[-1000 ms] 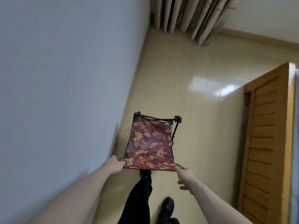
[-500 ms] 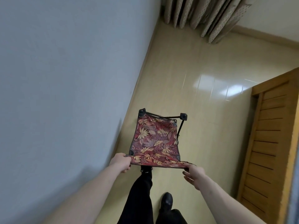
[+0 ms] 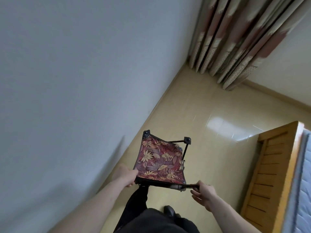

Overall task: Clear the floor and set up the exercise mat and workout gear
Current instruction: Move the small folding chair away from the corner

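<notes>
- With the pale wall close on the left and the wooden bed frame on the right, the lane of tiled floor is narrow, so the carry wants to run straight up the middle toward the curtain.
- Held out in front, off the floor at about waist level, is the folding stool with its leaf-print fabric seat spread flat and its black frame corners pointing away.
- Left hand has a full grip, fingers wrapped round the near left corner of the stool; that looks like the hand taking the load.
- Right hand only pinches the near right edge between thumb and fingertips, the other fingers loose beneath. I'd want that grip deeper on the frame, or the stool may well twist and sag.
- One dark shoe shows below; short steps would keep the legs clear of the stool's trailing edge.
</notes>
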Motion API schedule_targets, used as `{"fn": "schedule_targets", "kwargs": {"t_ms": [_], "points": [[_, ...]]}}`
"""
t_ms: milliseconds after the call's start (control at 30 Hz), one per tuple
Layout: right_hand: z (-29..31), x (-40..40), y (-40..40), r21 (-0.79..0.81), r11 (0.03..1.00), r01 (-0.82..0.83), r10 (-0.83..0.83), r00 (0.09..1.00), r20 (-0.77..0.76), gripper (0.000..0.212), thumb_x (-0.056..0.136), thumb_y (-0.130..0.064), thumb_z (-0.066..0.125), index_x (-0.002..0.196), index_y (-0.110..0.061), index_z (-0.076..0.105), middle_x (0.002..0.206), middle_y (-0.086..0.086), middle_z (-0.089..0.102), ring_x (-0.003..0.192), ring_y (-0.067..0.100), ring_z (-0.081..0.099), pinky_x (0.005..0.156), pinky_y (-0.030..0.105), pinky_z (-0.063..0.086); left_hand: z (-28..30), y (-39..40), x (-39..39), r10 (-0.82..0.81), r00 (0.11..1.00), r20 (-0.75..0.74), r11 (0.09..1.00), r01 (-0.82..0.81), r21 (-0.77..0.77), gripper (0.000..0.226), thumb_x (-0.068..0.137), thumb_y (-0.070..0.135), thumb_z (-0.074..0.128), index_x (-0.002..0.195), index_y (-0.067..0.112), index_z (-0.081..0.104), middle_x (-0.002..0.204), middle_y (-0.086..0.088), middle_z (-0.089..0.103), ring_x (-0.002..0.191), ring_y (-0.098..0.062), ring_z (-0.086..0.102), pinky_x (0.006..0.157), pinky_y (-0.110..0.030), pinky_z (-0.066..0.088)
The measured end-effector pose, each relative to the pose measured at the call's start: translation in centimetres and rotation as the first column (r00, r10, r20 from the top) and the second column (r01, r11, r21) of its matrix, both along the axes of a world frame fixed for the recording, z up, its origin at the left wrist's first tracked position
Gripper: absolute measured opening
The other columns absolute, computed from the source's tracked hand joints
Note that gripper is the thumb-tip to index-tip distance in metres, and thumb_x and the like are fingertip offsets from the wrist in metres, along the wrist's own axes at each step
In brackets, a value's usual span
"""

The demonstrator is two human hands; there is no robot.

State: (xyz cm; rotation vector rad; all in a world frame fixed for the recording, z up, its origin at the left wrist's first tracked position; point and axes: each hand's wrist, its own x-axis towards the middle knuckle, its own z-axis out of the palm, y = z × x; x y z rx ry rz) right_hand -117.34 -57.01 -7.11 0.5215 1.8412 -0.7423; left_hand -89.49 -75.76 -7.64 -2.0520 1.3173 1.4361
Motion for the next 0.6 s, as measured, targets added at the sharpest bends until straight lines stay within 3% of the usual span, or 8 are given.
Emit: {"fn": "schedule_targets", "kwargs": {"t_ms": [167,300,467,600], "points": [[1.4,-1.0,4.4,-0.071,0.987,-0.142,0.142,0.99,0.004,0.013,0.095,-0.013,0.053,0.091,-0.003,0.062,0.073,0.01,0.065,0.069,0.025,0.07,0.051,0.028,0.058,4.8,8.3,0.3,0.147,0.989,0.001,0.976,-0.145,-0.16,0.032,0.083,0.037,0.064,0.077,0.007,0.075,0.055,-0.001,0.071,0.047,-0.014,0.067,0.058,-0.026,0.058],[3.1,-1.8,6.8,-0.106,0.948,-0.3,0.299,0.954,-0.027,0.015,0.093,-0.014,0.054,0.088,-0.003,0.062,0.074,0.012,0.07,0.063,0.023,0.068,0.055,0.028,0.06,6.6,15.0,1.4,0.226,0.974,-0.013,0.961,-0.225,-0.158,0.026,0.076,0.04,0.065,0.068,0.015,0.068,0.059,0.0,0.073,0.05,-0.014,0.066,0.07,-0.029,0.06],[4.3,-1.2,8.0,-0.139,0.875,-0.464,0.461,0.886,-0.058,0.018,0.091,-0.014,0.052,0.09,0.0,0.064,0.07,0.013,0.072,0.067,0.026,0.071,0.059,0.032,0.061,8.0,21.6,4.0,0.381,0.923,-0.046,0.904,-0.383,-0.189,0.025,0.057,0.039,0.067,0.06,0.019,0.052,0.051,0.0,0.064,0.051,-0.021,0.058,0.058,-0.026,0.042],[4.5,0.8,9.3,-0.143,0.818,-0.557,0.554,0.83,-0.065,0.018,0.091,-0.015,0.053,0.091,0.0,0.062,0.074,0.016,0.072,0.065,0.03,0.071,0.059,0.034,0.062,8.5,26.6,6.3,0.48,0.875,-0.065,0.859,-0.484,-0.17,0.029,0.062,0.045,0.068,0.065,0.018,0.057,0.056,0.001,0.071,0.061,-0.02,0.073,0.066,-0.027,0.049]]}}
